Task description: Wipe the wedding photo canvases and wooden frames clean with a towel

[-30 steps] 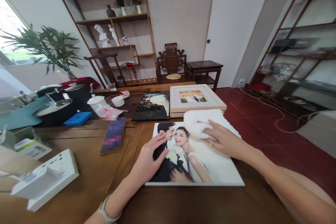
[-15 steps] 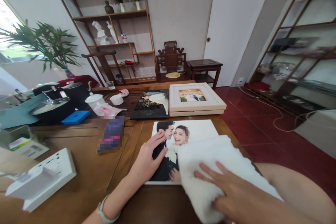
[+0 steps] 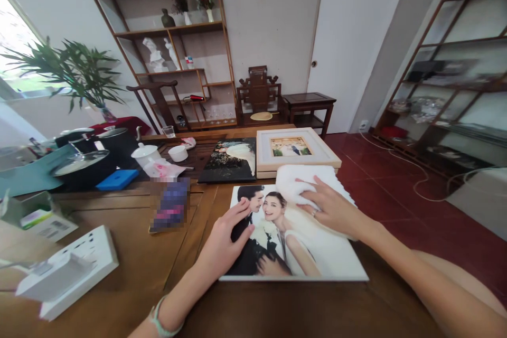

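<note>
Fingers (image 3: 317, 196) of right hand (image 3: 332, 211) flat on white cloth (image 3: 295, 182); left hand (image 3: 222, 245) spread on photo print (image 3: 312, 253).

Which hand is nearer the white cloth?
Right. The right hand presses on the white cloth at the photo print's far corner; the left hand rests on the print's left edge.

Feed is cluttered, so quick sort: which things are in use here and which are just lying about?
In use: left hand on photo print; right hand pressing white cloth.
Lying about: framed photo, dark print, pots, power strip.
</note>
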Action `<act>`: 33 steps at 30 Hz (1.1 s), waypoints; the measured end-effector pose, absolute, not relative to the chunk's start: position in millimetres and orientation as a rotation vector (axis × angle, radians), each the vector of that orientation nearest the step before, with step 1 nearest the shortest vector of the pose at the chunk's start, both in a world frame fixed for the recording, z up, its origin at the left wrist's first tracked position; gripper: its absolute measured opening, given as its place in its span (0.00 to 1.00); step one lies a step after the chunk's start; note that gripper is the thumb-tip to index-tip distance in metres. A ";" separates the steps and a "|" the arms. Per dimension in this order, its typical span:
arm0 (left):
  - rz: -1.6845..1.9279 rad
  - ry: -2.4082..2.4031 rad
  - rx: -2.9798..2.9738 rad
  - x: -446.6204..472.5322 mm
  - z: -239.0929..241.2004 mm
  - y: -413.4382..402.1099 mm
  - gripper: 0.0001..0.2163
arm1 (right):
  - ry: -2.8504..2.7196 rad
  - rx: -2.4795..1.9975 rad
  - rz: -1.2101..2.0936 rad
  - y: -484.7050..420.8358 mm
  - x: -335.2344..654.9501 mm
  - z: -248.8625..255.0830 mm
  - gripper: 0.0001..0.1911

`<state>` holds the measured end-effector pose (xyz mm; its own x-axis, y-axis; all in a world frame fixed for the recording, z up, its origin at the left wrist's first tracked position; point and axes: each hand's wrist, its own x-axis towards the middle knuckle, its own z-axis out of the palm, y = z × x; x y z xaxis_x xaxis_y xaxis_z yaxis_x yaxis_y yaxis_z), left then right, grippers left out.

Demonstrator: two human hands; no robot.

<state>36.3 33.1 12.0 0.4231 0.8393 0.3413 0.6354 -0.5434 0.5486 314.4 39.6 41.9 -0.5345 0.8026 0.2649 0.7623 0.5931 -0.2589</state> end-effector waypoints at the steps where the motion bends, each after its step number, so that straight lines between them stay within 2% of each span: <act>1: 0.850 1.271 2.346 36.2 11.5 33.2 0.17 | -2.475 -1.263 0.165 39.2 315.0 41.3 0.13; 5: 0.858 1.278 2.351 36.2 8.7 33.3 0.17 | -2.538 -1.289 0.226 8.2 305.3 46.2 0.15; 8: 0.860 1.283 2.349 37.0 8.4 33.2 0.17 | -2.575 -1.317 0.346 -30.9 290.8 54.8 0.13; 12: 0.860 1.285 2.344 38.1 10.8 33.3 0.17 | -2.761 -1.029 0.498 -63.3 276.1 63.1 0.12; 15: 0.853 1.278 2.361 38.0 11.8 33.4 0.17 | -2.728 -0.955 0.526 -59.5 275.6 62.8 0.15; 18: 0.841 1.276 2.373 37.1 11.2 33.3 0.17 | -2.633 -1.066 0.465 -36.7 283.9 57.4 0.19; 22: 0.842 1.269 2.366 36.3 10.4 33.3 0.17 | -2.552 -1.183 0.280 4.2 298.6 49.2 0.14; 26: 0.845 1.260 2.353 36.6 11.8 33.6 0.17 | -2.509 -1.213 0.222 31.9 307.1 45.5 0.14; 33: 0.874 1.273 2.366 36.5 10.6 33.9 0.16 | -2.525 -1.265 0.220 -4.6 296.9 48.0 0.14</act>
<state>36.5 33.9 10.6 0.4174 0.8322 0.3649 0.6396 -0.5543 0.5326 296.9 -4.6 48.0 -0.5629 0.8011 0.2035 0.7539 0.5986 -0.2709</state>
